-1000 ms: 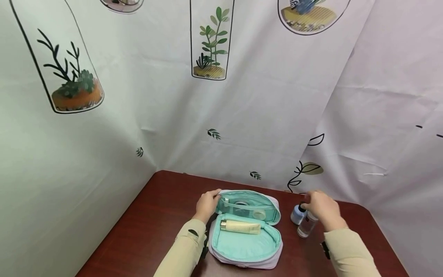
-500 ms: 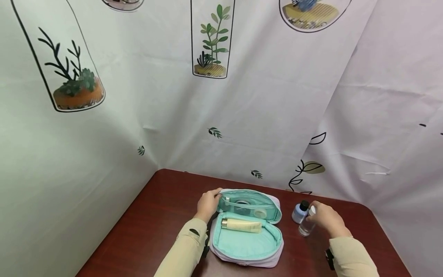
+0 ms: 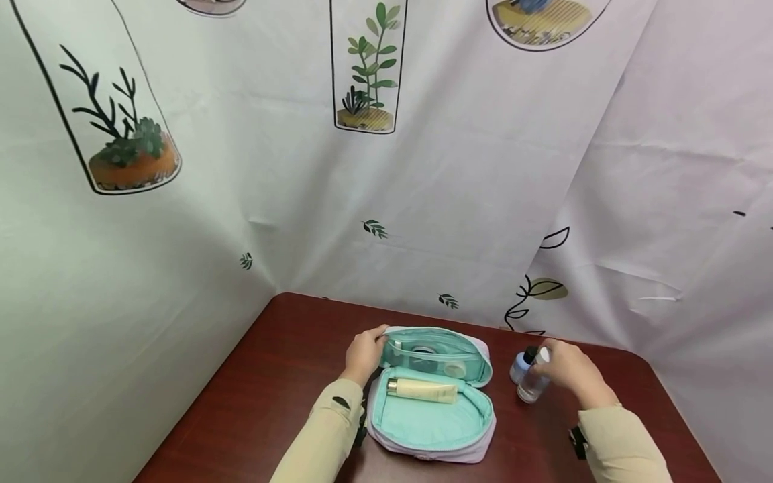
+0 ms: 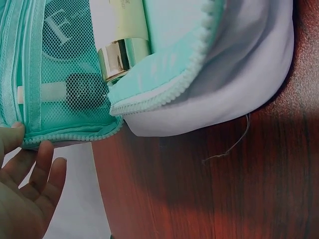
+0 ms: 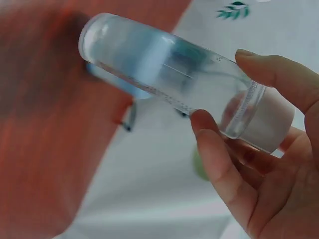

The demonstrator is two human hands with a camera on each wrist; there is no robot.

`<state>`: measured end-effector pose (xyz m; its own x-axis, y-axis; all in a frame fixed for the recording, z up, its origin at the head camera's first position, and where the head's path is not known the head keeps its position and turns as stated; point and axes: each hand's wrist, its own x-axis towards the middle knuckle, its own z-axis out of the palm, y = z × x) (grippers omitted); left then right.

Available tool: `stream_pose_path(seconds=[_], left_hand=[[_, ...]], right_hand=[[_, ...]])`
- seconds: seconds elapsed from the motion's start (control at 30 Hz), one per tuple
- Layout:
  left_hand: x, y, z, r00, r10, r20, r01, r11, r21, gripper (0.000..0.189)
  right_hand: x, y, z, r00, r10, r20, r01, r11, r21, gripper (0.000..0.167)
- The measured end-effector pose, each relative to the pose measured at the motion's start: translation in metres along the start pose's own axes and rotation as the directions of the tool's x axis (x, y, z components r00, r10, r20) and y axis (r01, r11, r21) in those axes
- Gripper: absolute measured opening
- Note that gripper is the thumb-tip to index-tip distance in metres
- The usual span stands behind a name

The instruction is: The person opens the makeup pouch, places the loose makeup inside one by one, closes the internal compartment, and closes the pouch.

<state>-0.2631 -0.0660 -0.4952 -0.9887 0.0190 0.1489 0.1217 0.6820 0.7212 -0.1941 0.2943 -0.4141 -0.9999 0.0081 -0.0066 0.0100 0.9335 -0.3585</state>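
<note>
A zip-up cosmetic bag (image 3: 431,429), lilac outside and mint inside, lies unfolded on the table. My left hand (image 3: 364,357) pinches the left edge of its raised lid (image 4: 70,135), thumb above and fingers beneath. Behind the lid's mesh are a round dark item (image 4: 65,32), a small dark-and-pale container (image 4: 84,92) and a round white item (image 3: 454,369). A cream tube (image 3: 425,391) with a gold cap lies in the bag's base. My right hand (image 3: 570,367) holds a clear bottle (image 5: 149,59) near its white cap (image 5: 269,119); the bottle tilts.
A light-blue bottle (image 3: 519,367) with a black cap stands just behind and left of the clear bottle, partly hidden by it. The reddish-brown table (image 3: 278,376) ends at patterned white cloth walls (image 3: 314,201) at the back and sides.
My right hand has shifted its hold on the clear bottle, baring the white cap, and has raised the bottle slightly. My left hand stays on the bag's lid.
</note>
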Motion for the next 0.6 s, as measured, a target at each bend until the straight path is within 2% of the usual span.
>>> stream_pose_path(seconds=[0.13,0.23,0.37,0.6], left_hand=[[0.001,-0.001,0.001,1.000,-0.005,-0.002,0.005,1.000,0.008,0.036],[0.001,-0.002,0.001,1.000,-0.002,0.002,0.002,1.000,0.009,0.036],[0.001,-0.002,0.001,1.000,0.002,0.004,-0.002,1.000,0.006,0.035],[0.002,-0.002,0.001,1.000,0.009,0.004,-0.009,1.000,0.024,0.034]], right_hand=[[0.000,-0.018,-0.010,0.999,-0.024,0.023,0.025,0.999,-0.041,0.038],[-0.001,-0.032,-0.014,0.998,-0.059,0.037,0.061,0.997,-0.042,0.034],[-0.003,-0.050,-0.012,0.991,-0.128,0.042,0.127,0.991,0.033,0.026],[0.000,-0.077,0.001,0.974,-0.209,0.089,0.192,0.966,0.171,0.026]])
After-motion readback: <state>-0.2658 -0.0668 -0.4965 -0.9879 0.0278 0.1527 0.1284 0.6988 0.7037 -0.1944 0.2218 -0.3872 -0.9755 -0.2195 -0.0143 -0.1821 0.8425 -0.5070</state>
